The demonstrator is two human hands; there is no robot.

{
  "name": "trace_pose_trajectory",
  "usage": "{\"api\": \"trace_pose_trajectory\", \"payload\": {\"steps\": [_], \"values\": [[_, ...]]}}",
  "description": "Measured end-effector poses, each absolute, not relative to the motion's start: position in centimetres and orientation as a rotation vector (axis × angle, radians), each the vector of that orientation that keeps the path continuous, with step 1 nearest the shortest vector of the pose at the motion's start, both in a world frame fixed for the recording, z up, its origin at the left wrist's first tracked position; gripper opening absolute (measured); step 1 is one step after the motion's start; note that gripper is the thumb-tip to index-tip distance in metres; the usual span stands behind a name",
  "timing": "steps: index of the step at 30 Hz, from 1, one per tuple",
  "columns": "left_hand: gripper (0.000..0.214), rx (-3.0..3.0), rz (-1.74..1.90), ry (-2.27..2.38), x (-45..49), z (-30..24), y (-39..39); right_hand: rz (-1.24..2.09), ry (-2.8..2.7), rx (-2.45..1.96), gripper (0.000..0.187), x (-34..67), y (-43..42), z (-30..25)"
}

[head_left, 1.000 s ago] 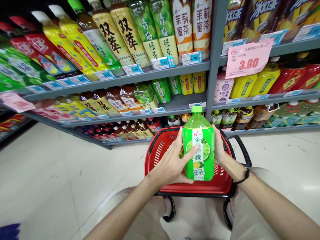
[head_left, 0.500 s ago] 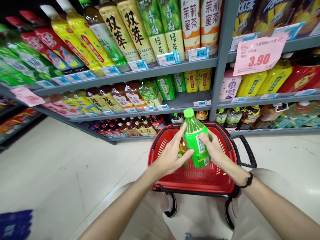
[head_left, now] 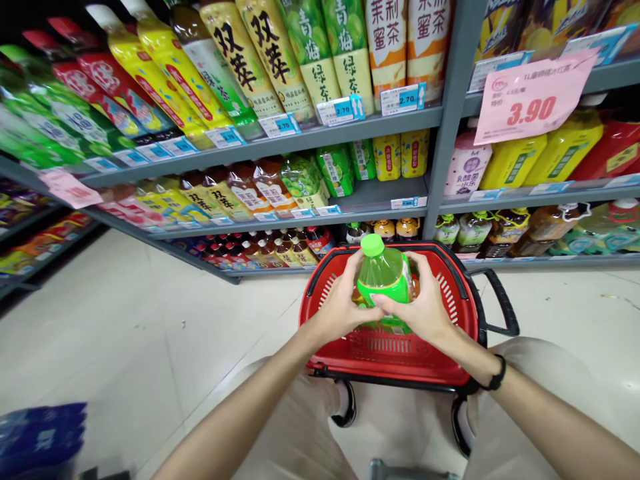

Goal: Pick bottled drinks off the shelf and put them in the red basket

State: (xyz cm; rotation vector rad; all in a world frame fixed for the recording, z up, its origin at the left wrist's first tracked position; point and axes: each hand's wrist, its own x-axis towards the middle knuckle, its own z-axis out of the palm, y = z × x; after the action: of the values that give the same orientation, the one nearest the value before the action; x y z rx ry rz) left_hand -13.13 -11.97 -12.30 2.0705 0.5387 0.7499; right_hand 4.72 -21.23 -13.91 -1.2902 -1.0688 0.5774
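A green drink bottle with a bright green cap stands nearly upright between my two hands, over the inside of a red shopping basket. My left hand wraps its left side, thumb across the front. From the right, my right hand grips it, its thumb meeting the left thumb over the label. Much of the label is covered by my fingers. Other items in the basket show only in small patches behind the bottle and cannot be made out.
Ahead stands a grey shelf unit with rows of bottled drinks and price tags. A pink price sign hangs at the right. The basket's black handle sticks out to the right. My knees flank the basket. A blue package is at lower left.
The bottle has turned so its label faces away more, and it sits slightly lower and more upright. My right hand has come round its front; both hands now clasp it firmly.
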Motion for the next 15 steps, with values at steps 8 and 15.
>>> {"api": "trace_pose_trajectory", "payload": {"steps": [8, 15], "values": [[0.108, 1.727, 0.845, 0.494, -11.9, -12.5, -12.1, 0.572, -1.048, -1.302, 0.079, 4.6, -21.3, -13.7], [0.090, 1.470, 0.864, 0.524, -12.7, -9.7, -12.1, 0.808, -0.843, -0.964, 0.053, 5.2, -20.5, -13.9]]}}
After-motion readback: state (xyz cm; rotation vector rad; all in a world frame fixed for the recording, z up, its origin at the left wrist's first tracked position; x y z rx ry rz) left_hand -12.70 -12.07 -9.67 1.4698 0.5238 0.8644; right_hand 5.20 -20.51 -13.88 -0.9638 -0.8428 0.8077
